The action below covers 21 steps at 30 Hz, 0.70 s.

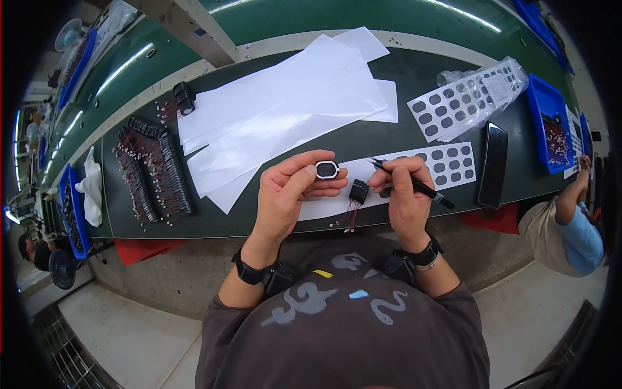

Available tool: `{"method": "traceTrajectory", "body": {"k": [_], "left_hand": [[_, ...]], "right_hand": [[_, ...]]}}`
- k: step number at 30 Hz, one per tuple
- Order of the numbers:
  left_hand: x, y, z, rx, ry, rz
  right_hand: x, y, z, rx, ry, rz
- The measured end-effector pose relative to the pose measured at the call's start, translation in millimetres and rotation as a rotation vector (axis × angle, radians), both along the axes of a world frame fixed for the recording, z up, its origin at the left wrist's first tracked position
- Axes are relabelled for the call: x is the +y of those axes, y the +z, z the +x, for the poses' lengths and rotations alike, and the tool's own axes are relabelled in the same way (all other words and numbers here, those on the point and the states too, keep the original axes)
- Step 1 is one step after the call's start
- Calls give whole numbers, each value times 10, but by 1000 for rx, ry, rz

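Observation:
My left hand (pixel 288 191) pinches a small rounded black part (pixel 326 170) with a white rim, which looks like a small speaker. In my right hand (pixel 409 194) is a slim black pair of tweezers (pixel 424 188), its tip pointing left toward that part. Between my hands, a short stack of black wired parts (pixel 359 190) with red leads lies on the bench by its front edge. Under and behind my right hand lies a white sheet of dark rounded stickers (pixel 472 170), partly hidden by my fingers.
Blank white sheets (pixel 278 110) overlap across the bench (pixel 259 223). Rows of black wired parts (pixel 172 172) stand at left, near a white cloth (pixel 92 188). At right are bagged sticker sheets (pixel 453 107), a phone (pixel 493 165) and a blue tray (pixel 538 107). Another person (pixel 564 227) sits beyond.

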State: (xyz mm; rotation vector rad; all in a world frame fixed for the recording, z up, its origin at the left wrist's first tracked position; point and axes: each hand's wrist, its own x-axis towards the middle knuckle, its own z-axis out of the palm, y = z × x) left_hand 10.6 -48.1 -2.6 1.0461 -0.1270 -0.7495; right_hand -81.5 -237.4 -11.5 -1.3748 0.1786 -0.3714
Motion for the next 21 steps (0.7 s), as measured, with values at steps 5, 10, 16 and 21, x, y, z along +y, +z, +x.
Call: {"method": "traceTrajectory", "body": {"k": [5,10,16,21], "left_hand": [[-21,36,-9,11,-6,0],[-38,10,-59,-49,46,13],[-63,99,-21,45,-15,42],[-82,205,20,149,-23,-17]], "right_hand": [[-9,48,93,-259,-26,-493],[24,292,202,-378,194,-1101],[43,111,189,-279,194,-700],[101,325,239,8,204,-224]]}}
